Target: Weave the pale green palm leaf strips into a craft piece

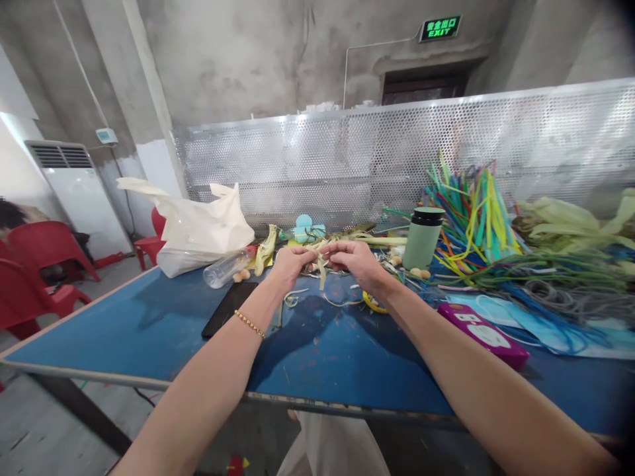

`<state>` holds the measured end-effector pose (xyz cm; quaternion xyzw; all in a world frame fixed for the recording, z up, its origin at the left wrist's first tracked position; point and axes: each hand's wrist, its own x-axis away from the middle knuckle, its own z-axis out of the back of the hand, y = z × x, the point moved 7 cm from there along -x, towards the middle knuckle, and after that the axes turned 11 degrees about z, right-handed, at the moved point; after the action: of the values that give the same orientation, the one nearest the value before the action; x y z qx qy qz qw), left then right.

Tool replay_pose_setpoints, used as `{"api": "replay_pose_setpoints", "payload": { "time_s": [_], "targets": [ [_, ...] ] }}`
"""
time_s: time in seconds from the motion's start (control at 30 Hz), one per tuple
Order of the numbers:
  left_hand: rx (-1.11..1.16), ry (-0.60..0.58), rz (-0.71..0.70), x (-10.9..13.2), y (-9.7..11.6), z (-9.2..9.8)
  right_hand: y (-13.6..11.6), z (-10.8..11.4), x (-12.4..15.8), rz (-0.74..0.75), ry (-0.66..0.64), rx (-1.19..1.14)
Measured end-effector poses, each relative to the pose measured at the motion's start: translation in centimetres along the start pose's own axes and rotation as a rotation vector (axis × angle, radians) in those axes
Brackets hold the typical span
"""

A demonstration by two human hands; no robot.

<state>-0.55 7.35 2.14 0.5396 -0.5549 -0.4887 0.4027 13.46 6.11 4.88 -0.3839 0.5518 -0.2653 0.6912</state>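
Observation:
Over the middle of the table, my left hand [294, 266] and my right hand [358, 266] meet almost fingertip to fingertip. Both are closed in a pinch on a thin, pale yellow-green strip [322, 276] that looks like dried husk, one end hanging down between them. The fingers hide most of it. Beneath and behind the hands lie loose plant scraps, blurred together. A yellow ring [373, 304] rests on the table under my right wrist. Close to my left forearm is a black phone [229, 309], lying flat.
A white plastic bag [201, 228] and a clear bottle [225, 270] occupy the left. On the right are a green tumbler [423, 239], coloured strips [489, 218], a purple packet [481, 335] and pale husks [578, 221]. A perforated metal panel [347, 165] runs behind the table.

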Motion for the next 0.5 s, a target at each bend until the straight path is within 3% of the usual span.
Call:
{"api": "replay_pose_setpoints", "payload": {
  "time_s": [0.1, 0.27, 0.5],
  "targets": [
    [0.045, -0.027, 0.017, 0.1, 0.1, -0.2, -0.2, -0.3, 0.0, 0.055, -0.053, -0.013],
    [0.062, -0.058, 0.008, 0.2, 0.2, -0.6, -0.3, 0.1, 0.0, 0.168, -0.006, 0.103],
    [-0.042, -0.07, -0.006, -0.3, -0.2, -0.4, -2.1, 1.0, -0.2, 0.409, 0.065, 0.494]
  ]
}}
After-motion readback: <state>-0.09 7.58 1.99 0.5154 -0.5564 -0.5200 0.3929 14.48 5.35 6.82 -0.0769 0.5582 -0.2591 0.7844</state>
